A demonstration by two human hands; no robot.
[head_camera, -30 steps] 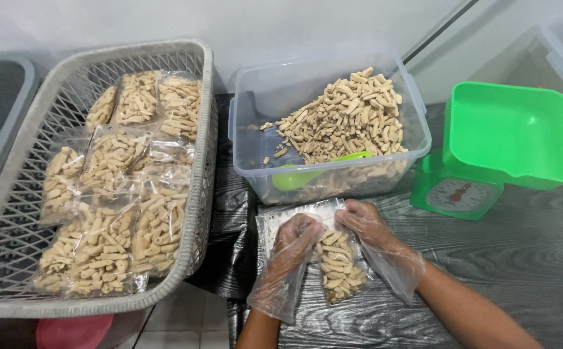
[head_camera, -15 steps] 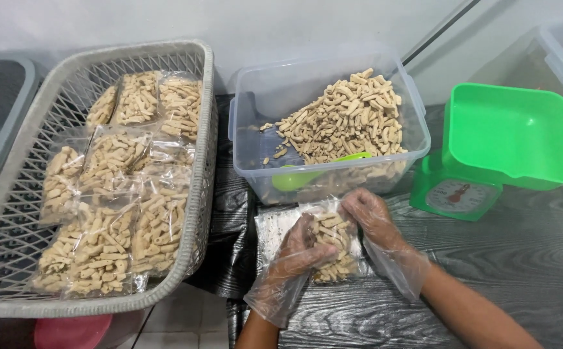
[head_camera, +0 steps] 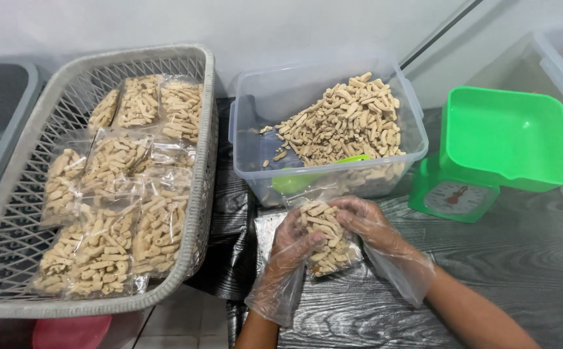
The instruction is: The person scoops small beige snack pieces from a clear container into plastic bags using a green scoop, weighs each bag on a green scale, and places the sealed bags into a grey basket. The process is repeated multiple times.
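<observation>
Grip of both gloved hands closed on clear snack bag (head_camera: pixel 325 238), left hand (head_camera: pixel 292 244) cupping its side, right hand (head_camera: pixel 366 220) curled over top

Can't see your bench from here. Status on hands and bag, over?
Left hand and right hand, gloved, both gripping clear snack bag above the table. Nothing in the way.

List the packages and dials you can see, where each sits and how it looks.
Snack bag: clear plastic pouch of beige sticks, held between the left hand and right hand, above the dark table.
Filled bags: clear pouches of the same sticks, lying in the grey lattice basket on the left.
Scale dial: round pale face on the green kitchen scale, right.
Clear tub: loose sticks, centre.
</observation>
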